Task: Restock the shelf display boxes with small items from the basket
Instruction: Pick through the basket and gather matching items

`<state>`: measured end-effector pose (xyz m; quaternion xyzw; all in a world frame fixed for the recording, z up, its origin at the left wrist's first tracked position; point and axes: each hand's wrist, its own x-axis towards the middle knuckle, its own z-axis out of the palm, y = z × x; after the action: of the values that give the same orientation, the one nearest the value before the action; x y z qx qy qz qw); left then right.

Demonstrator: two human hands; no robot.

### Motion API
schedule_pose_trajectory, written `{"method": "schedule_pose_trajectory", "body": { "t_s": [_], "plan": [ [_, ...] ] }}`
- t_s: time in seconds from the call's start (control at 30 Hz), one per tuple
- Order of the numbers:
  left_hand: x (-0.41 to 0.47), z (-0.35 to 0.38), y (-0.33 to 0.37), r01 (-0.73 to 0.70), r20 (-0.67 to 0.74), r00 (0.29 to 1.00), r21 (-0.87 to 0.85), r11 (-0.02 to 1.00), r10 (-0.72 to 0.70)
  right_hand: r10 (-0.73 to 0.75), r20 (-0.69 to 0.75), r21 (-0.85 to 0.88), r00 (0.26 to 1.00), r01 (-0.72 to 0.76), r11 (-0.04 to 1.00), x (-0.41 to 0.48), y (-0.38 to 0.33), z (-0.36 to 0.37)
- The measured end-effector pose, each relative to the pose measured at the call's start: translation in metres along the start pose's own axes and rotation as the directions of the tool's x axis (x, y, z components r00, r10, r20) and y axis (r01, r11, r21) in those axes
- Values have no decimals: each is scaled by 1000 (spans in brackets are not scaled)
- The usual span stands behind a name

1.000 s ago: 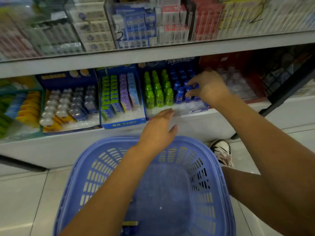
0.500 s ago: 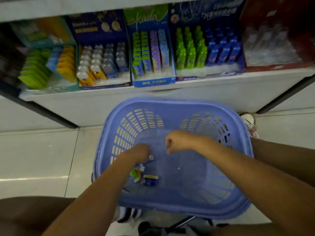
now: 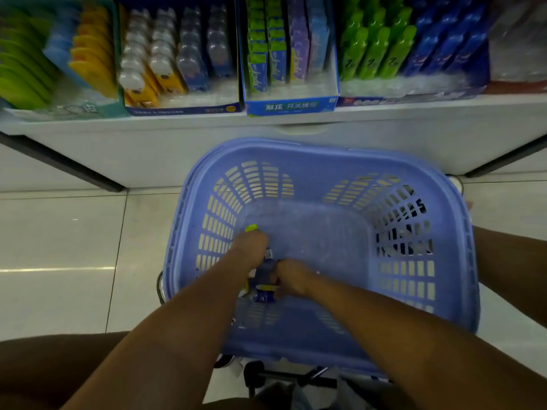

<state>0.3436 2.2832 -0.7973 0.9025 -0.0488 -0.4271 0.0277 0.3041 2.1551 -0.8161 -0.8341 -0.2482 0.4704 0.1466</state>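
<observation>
Low in the centre of the frame, both hands are down inside the blue basket (image 3: 461, 220), working at its near left corner, where the last few small items (image 3: 264, 293) lie in a loose cluster on the floor of the basket. The left hand (image 3: 250, 247) is curled closed with a yellow-green item (image 3: 251, 228) poking out past its knuckles, so it appears to be gripping that piece. The right hand (image 3: 291, 276) is bent over the cluster with its fingers touching a dark blue-and-yellow packet, but whether they have actually closed on it cannot be told. These pieces look light, small and stiff, likely slick in their wrappers, so they are best pinched across their short sides rather than scooped, and several could be gathered in one fist. Along the top of the frame the shelf (image 3: 296, 125) carries the display boxes (image 3: 291, 105), with green and blue bottles (image 3: 381, 51) at upper right.
</observation>
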Motion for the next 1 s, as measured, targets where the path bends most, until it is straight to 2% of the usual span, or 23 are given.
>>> {"method": "schedule_pose_trajectory", "body": {
  "t_s": [0.13, 0.2, 0.27, 0.3, 0.37, 0.43, 0.53, 0.6, 0.67, 0.7, 0.77, 0.8, 0.87, 0.93, 1.0],
  "plan": [
    [6, 3, 6, -5, -23, 1000, 136, 991, 8, 58, 43, -84, 997, -55, 995, -5, 16, -10],
    [10, 5, 6, -28, -38, 999, 166, 986, 35, 114, 82, 27, 990, -116, 993, -9, 29, -18],
    [12, 4, 6, -41, -44, 998, 89, 995, 45, 157, 156, 274, 975, -195, 942, -16, 41, -33],
    [11, 1, 7, -38, -46, 998, 43, 998, 40, 161, 191, 438, 968, -231, 869, -22, 47, -41],
    [11, -3, 9, -43, -105, 994, -82, 996, 35, 145, 220, 733, 965, -262, 628, -38, 57, -62],
    [8, -11, 15, -55, -199, 980, -277, 959, -1, 141, 165, 854, 976, -213, 475, -56, 65, -84],
    [-3, -28, 26, -118, -318, 942, -621, 775, -112, 140, 10, 903, 990, -69, 423, -81, 66, -114],
    [-15, -46, 32, -160, -313, 940, -761, 629, -139, 136, -96, 902, 986, 29, 430, -99, 61, -135],
    [-29, -68, 36, -216, -287, 951, -881, 421, -113, 148, -214, 862, 966, 115, 494, -118, 52, -155],
    [-39, -78, 38, -242, -280, 954, -928, 283, -103, 166, -282, 831, 945, 154, 535, -127, 45, -166],
    [-59, -99, 40, -298, -297, 951, -954, 0, -85, 207, -445, 758, 871, 244, 604, -144, 31, -187],
    [-70, -108, 40, -327, -321, 944, -940, -97, -74, 231, -540, 718, 809, 301, 627, -152, 23, -198],
    [-87, -124, 39, -393, -388, 919, -902, -178, -65, 276, -726, 616, 630, 418, 667, -168, 7, -217],
    [-101, -137, 36, -454, -452, 890, -869, -197, -57, 259, -849, 492, 461, 511, 705, -178, -7, -235],
    [-110, -144, 32, -488, -486, 872, -848, -207, -63, 218, -903, 398, 371, 524, 753, -178, -18, -251]
  ]
}}
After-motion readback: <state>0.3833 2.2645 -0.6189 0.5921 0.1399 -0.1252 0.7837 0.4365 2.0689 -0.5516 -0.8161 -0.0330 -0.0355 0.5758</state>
